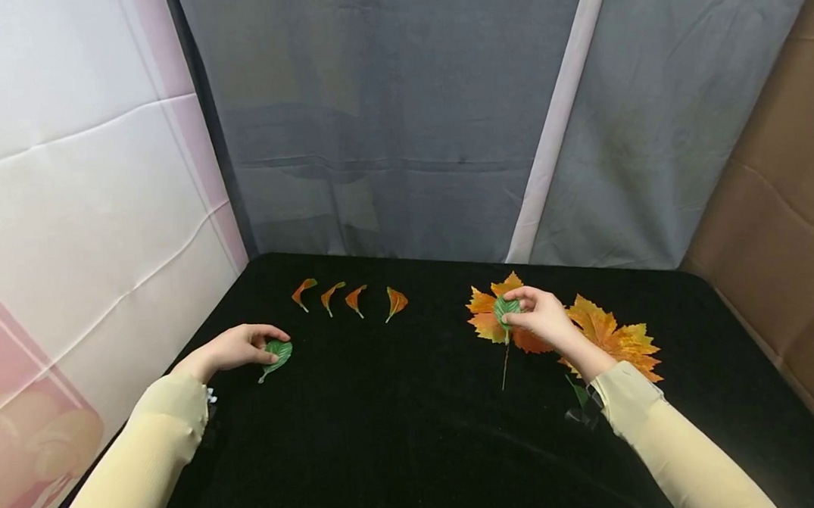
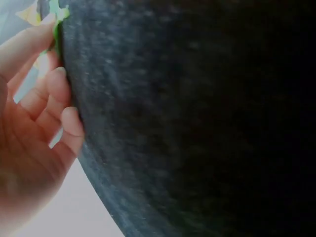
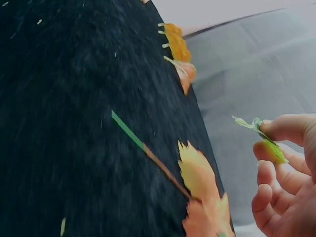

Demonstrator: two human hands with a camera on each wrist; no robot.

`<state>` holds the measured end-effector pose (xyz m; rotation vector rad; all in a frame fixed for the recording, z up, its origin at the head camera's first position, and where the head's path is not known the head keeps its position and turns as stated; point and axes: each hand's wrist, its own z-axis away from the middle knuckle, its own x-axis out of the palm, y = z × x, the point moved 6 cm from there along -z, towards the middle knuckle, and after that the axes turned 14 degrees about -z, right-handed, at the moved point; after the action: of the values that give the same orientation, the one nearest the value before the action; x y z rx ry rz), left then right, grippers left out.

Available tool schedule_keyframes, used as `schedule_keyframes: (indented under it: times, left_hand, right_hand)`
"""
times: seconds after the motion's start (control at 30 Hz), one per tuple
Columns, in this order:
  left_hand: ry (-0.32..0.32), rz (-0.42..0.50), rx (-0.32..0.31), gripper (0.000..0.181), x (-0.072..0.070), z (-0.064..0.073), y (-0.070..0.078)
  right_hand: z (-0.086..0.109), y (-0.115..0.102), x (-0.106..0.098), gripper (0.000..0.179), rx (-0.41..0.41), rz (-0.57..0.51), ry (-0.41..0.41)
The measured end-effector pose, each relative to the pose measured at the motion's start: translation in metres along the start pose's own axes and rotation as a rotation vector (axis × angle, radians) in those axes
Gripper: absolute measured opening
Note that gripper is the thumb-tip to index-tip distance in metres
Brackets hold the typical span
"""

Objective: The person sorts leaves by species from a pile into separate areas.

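Between thumb and fingers, my left hand [image 1: 240, 346] pinches a green leaf [image 1: 279, 354] by its edge at the table's left side; in the left wrist view only a bit of green [image 2: 57, 19] shows at the fingertips. My right hand [image 1: 542, 318] pinches another green leaf [image 1: 507, 308], held above an orange maple leaf [image 1: 480, 304] whose stem points toward me. In the right wrist view that green leaf [image 3: 274, 150] is seen edge-on, apart from the table. A second maple leaf [image 1: 618, 339] lies partly hidden under my right forearm.
Several small orange leaves lie in a row at the back left, the rightmost leaf [image 1: 396, 303] standing a little apart. Part of a green leaf [image 1: 578, 392] shows by the right wrist. The black-covered table [image 1: 388, 437] is bounded by a grey curtain [image 1: 388, 133] behind and panels at both sides.
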<state>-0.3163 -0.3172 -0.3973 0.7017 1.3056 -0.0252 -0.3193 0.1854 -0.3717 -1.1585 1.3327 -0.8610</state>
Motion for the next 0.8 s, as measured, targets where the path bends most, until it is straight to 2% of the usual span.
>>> schedule_keyframes:
  times: [0.17, 0.3, 0.6, 0.8]
  left_hand:
    - [0.001, 0.033, -0.007, 0.042, 0.002, 0.006, -0.009]
    - [-0.008, 0.059, -0.015, 0.045, 0.005, 0.007, -0.010]
    - [-0.022, 0.122, -0.067, 0.045, 0.006, 0.009, -0.011]
    - [-0.022, 0.199, -0.057, 0.045, 0.008, 0.009, -0.012]
  right_hand:
    - [-0.013, -0.006, 0.030, 0.038, -0.033, -0.009, -0.030]
    - [-0.022, -0.009, 0.049, 0.038, -0.028, -0.026, -0.040]
    - [-0.034, -0.019, 0.084, 0.038, -0.038, -0.048, -0.067]
    - [-0.039, -0.026, 0.105, 0.037, -0.056, -0.059, -0.084]
